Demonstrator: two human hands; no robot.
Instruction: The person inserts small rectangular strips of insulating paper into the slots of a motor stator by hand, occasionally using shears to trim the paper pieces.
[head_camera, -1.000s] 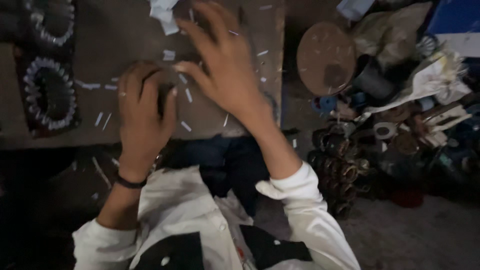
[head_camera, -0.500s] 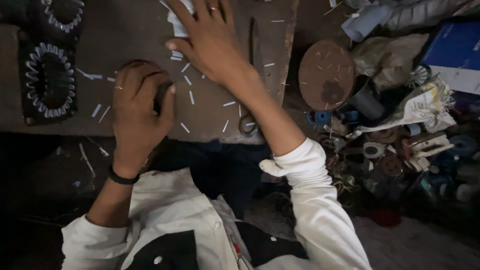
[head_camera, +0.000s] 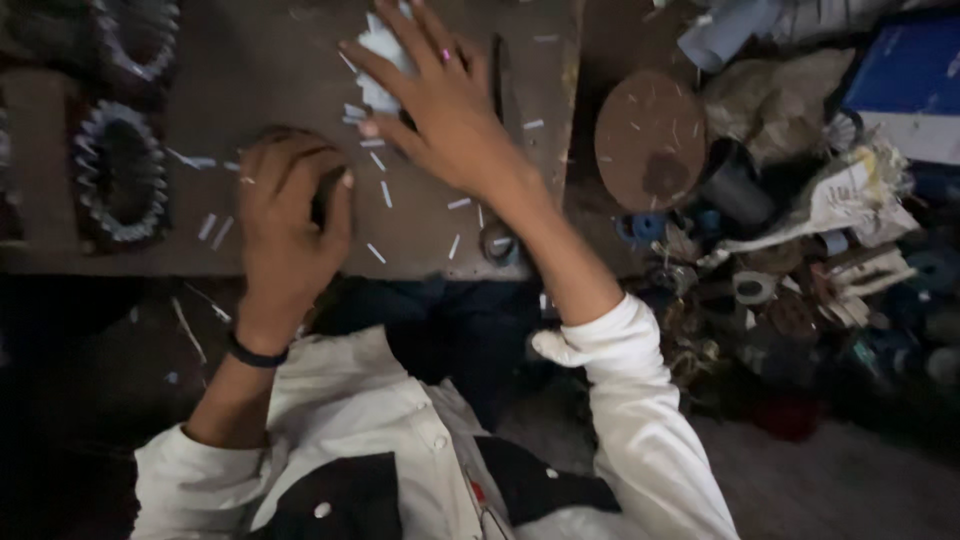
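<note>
My left hand (head_camera: 290, 215) is cupped over a dark round object (head_camera: 322, 200) on the brown wooden table (head_camera: 250, 60), fingers curled around it so most of it is hidden. My right hand (head_camera: 440, 105) stretches farther across the table with its fingers spread, fingertips resting on a small heap of white paper pieces (head_camera: 383, 45). Several short white paper strips (head_camera: 385, 193) lie scattered between and around both hands.
Two toothed metal stator rings (head_camera: 120, 175) (head_camera: 140, 35) lie at the table's left. Scissors (head_camera: 497, 90) lie just right of my right hand. Beyond the table's edge sit a round brown disc (head_camera: 650, 135), a blue box (head_camera: 905, 75) and a cluttered pile of parts (head_camera: 800, 270).
My right hand has reached farther across the table onto the white paper pieces. My left hand has stayed cupped on the dark round object.
</note>
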